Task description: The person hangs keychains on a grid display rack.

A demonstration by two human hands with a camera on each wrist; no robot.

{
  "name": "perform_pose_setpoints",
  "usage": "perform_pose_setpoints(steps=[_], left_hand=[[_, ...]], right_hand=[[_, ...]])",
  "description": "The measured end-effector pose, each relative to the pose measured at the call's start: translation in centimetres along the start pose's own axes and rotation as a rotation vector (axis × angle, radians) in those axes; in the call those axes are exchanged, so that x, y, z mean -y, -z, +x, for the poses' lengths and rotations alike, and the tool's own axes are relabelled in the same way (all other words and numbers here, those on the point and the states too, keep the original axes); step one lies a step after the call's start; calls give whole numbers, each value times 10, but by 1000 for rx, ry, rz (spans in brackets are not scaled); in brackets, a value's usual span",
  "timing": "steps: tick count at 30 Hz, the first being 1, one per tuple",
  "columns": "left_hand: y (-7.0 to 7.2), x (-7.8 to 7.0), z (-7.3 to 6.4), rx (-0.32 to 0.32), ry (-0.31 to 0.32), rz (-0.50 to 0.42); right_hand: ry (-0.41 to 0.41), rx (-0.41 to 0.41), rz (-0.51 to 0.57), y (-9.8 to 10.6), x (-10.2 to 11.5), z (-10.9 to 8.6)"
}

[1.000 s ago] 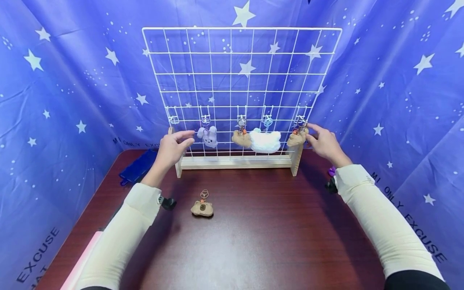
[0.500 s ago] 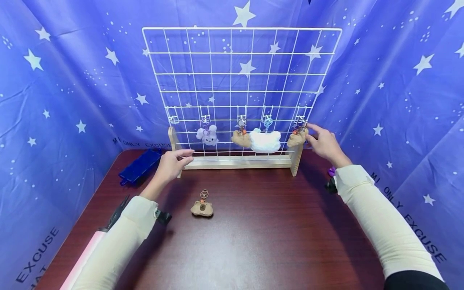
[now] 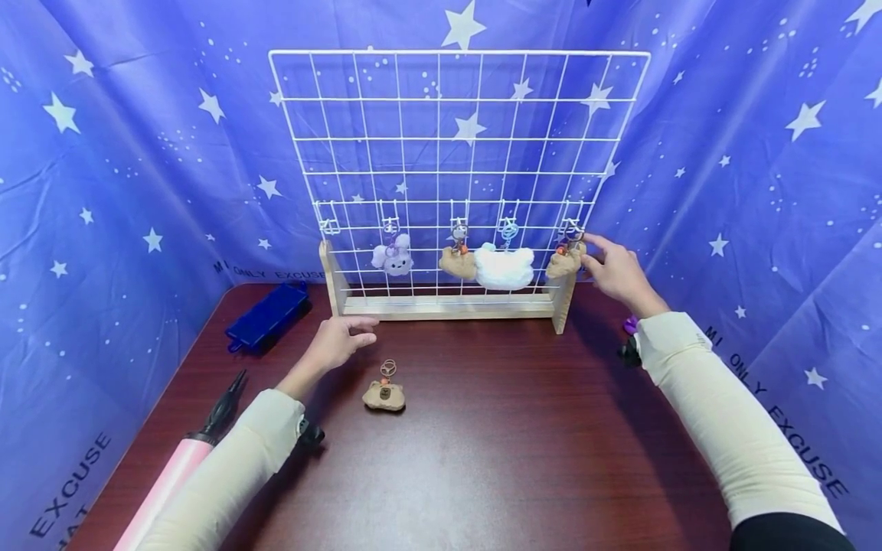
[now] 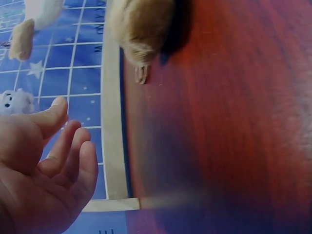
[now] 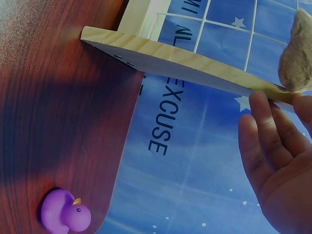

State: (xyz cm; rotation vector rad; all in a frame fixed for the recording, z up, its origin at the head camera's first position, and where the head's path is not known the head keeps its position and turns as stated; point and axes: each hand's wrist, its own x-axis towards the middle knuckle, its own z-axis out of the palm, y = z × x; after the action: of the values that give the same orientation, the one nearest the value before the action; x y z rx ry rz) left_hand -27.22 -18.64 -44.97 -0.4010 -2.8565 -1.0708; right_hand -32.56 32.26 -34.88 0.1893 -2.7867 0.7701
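Left hand (image 3: 338, 342) relaxed, empty, above table; right hand (image 3: 616, 272) fingertips touching brown plush (image 3: 565, 262)

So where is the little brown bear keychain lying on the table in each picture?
Head: bear keychain lies on the table, near the left hand.
Left wrist: top middle, beside the wooden base.
Right wrist: not in it.
Shared landmark: the wooden base.

In the left wrist view the brown plush keychain (image 4: 141, 29) is cut off by the top edge, above the wooden base rail (image 4: 113, 122), and the table (image 4: 229, 146) beside that rail is blurred. In the right wrist view the right hand (image 5: 278, 170) hides where its fingertips meet the tan plush (image 5: 296, 51).
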Motion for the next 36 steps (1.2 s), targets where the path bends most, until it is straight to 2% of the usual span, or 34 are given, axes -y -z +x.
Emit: perform_pose_setpoints(steps=[7, 11, 14, 25, 32, 36], left_hand=[[-10, 4, -5, 114, -22, 8], [-16, 7, -7, 195, -70, 53], [-19, 8, -8, 228, -95, 81], [-29, 5, -9, 238, -175, 183], [-32, 2, -10, 234, -181, 184], [-33, 1, -10, 243, -160, 178]], right_hand=[[5, 0, -3, 1, 1, 1], [-3, 5, 2, 1, 1, 1], [-9, 10, 6, 0, 2, 1], [-5, 4, 11, 0, 0, -1], [5, 3, 5, -1, -1, -1], [2, 3, 8, -1, -1, 0]])
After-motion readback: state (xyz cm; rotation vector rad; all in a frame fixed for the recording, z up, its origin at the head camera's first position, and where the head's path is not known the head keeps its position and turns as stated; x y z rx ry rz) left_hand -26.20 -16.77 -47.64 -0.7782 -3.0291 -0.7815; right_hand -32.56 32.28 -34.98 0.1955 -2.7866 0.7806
